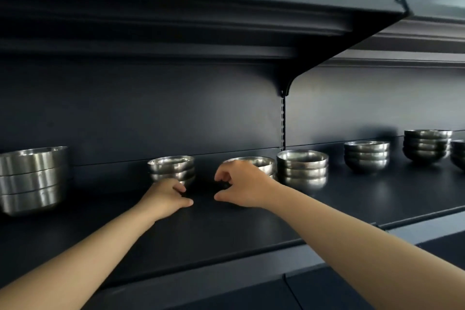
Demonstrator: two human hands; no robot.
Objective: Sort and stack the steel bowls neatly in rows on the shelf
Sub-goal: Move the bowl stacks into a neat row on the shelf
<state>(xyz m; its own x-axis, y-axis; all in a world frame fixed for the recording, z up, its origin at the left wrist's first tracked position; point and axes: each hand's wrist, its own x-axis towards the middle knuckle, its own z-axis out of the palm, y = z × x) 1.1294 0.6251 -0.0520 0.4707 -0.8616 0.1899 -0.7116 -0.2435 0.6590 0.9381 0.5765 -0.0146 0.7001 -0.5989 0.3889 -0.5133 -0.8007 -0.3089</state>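
Head view: dark blue metal shelf with steel bowls in stacks along its far edge against the back panel. Far left, stack of three large straight-sided bowls, partly cut by the frame edge. Left of centre, small bowl stack, three rims visible. Left hand is at the near base of that stack, fingers curled against its lowest bowl, thumb lying forward on the shelf; real grip or just touch, cannot tell. Right hand sits just in front of a low bowl stack, fingers bent in a loose claw, thumb low near the shelf surface; the hand hides the stack's near side, so contact unclear, nothing visibly held. Touching that stack on the right, a three-bowl stack, a bit taller. Further right, past the slotted upright, another stack of three, then a four-bowl stack, then a stack cut by the right edge. Upper shelf overhangs on a bracket. Both forearms are bare, reaching from the near side.
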